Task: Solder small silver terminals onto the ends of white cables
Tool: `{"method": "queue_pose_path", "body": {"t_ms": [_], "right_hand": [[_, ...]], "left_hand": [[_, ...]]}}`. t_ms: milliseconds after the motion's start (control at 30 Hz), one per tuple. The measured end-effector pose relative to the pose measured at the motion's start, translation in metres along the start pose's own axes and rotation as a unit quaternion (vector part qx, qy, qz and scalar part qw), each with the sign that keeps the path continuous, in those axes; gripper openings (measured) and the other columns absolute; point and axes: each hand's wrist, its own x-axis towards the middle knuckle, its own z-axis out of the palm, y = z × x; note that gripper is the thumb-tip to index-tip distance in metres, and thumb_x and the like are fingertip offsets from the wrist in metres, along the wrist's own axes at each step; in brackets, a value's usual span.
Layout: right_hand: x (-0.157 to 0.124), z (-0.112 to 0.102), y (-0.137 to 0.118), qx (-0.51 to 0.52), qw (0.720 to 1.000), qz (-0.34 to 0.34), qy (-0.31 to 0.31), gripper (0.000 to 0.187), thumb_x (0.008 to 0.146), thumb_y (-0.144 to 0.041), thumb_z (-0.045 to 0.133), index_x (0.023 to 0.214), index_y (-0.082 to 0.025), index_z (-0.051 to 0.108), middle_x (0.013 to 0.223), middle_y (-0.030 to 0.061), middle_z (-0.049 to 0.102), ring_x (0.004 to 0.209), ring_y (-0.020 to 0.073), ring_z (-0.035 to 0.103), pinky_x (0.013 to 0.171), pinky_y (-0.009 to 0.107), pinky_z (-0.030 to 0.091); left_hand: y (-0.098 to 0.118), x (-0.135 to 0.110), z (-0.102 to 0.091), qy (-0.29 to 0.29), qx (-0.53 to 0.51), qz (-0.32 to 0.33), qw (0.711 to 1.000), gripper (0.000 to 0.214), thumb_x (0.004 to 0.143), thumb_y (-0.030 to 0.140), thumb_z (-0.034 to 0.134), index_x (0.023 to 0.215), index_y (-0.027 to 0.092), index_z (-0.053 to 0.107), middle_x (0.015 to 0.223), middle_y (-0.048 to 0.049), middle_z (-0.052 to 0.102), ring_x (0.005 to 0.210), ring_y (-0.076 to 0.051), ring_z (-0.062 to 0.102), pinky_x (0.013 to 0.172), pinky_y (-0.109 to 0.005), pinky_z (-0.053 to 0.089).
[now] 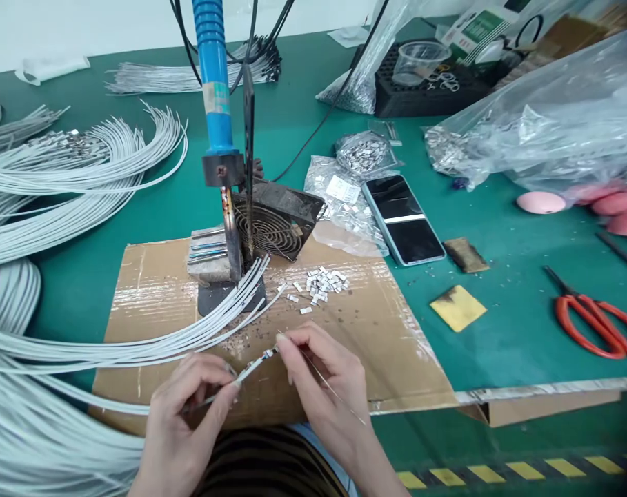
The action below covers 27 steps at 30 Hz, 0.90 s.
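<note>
My left hand [192,414] is closed in a pinch on a white cable [252,367], its end pointing up and right. Small silvery and dark parts [268,353] sit at that end. My right hand [326,386] pinches right beside the tip, with a thin wire [326,381] running from its fingers across the palm toward the wrist. Whether those fingers also grip the cable tip is hidden. Ahead, a blue-handled soldering iron [219,124] is clamped upright, tip down, behind a bundle of white cables [189,343]. Small white pieces [324,283] lie scattered on the cardboard [396,345].
Coiled white cables [59,228] fill the left side. A small fan [279,221] stands behind the iron. To the right are a phone [405,221], a yellow sponge [458,308], red-handled scissors [595,317] and plastic bags [551,124]. The table edge [545,391] runs at front right.
</note>
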Motion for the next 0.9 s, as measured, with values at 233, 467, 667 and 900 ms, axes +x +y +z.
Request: {"method": "queue_pose_path", "body": {"t_ms": [233, 467, 667, 900], "right_hand": [[0.006, -0.045, 0.011, 0.098, 0.976, 0.012, 0.192, 0.045, 0.108, -0.050, 0.053, 0.074, -0.024, 0.064, 0.055, -0.0079, 0.033, 0.042, 0.0112, 0.031, 0.037, 0.021, 0.028], [0.017, -0.064, 0.015, 0.061, 0.985, 0.020, 0.157, 0.060, 0.103, -0.064, 0.051, 0.071, -0.019, 0.075, 0.062, 0.0065, 0.068, 0.051, 0.0176, 0.063, 0.045, 0.029, 0.053], [0.028, -0.044, 0.025, -0.122, 0.990, -0.016, 0.068, 0.013, 0.089, -0.032, 0.077, 0.088, -0.020, 0.082, 0.080, 0.0038, 0.076, 0.060, 0.0157, 0.065, 0.056, 0.028, 0.056], [0.043, -0.042, 0.025, -0.240, 0.968, -0.068, -0.008, 0.009, 0.091, -0.025, 0.070, 0.083, -0.023, 0.075, 0.076, 0.0011, 0.069, 0.060, 0.0173, 0.062, 0.061, 0.030, 0.053]], "left_hand": [[-0.029, -0.032, -0.013, 0.001, 0.028, -0.032, 0.999, 0.011, 0.093, 0.034, 0.075, 0.099, 0.026, 0.079, 0.061, 0.0054, 0.055, 0.050, -0.014, 0.047, 0.052, -0.024, 0.041], [-0.045, -0.004, -0.032, 0.119, 0.330, 0.148, 0.925, 0.018, 0.099, 0.021, 0.067, 0.114, 0.025, 0.077, 0.102, -0.0036, 0.071, 0.074, -0.017, 0.069, 0.067, -0.025, 0.049], [-0.048, 0.021, -0.058, 0.032, 0.389, 0.243, 0.888, 0.011, 0.101, 0.023, 0.064, 0.105, 0.025, 0.074, 0.104, -0.0053, 0.072, 0.095, -0.023, 0.076, 0.084, -0.029, 0.055], [-0.008, -0.006, -0.054, -0.030, 0.174, 0.081, 0.981, 0.031, 0.093, 0.056, 0.069, 0.087, 0.026, 0.074, 0.082, -0.0045, 0.069, 0.083, -0.026, 0.074, 0.073, -0.033, 0.061]]}}
